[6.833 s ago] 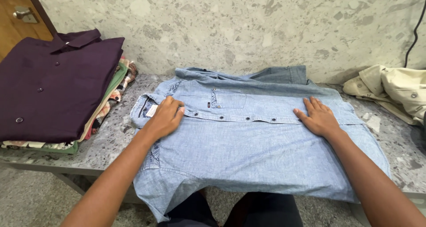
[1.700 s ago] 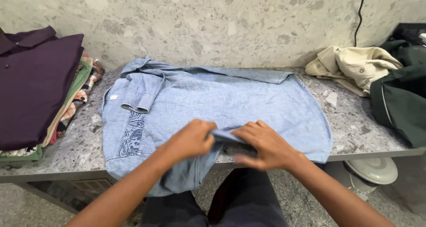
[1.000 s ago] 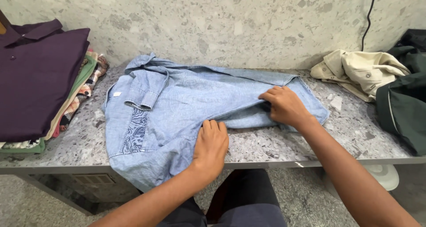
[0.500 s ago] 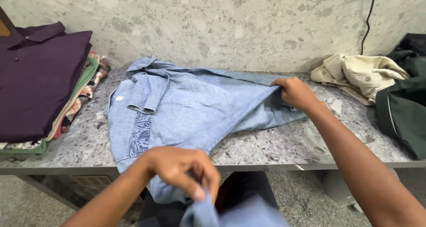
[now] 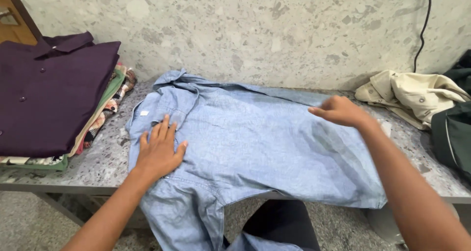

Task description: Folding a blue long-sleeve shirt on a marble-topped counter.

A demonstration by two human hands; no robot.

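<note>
Both hands flatten a blue shirt lying collar-left, lengthwise.

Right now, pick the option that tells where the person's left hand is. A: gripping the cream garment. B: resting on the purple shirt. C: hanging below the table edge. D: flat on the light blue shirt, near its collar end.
D: the left hand lies palm down with fingers spread on the light blue shirt, far from the cream garment and the purple shirt.
</note>
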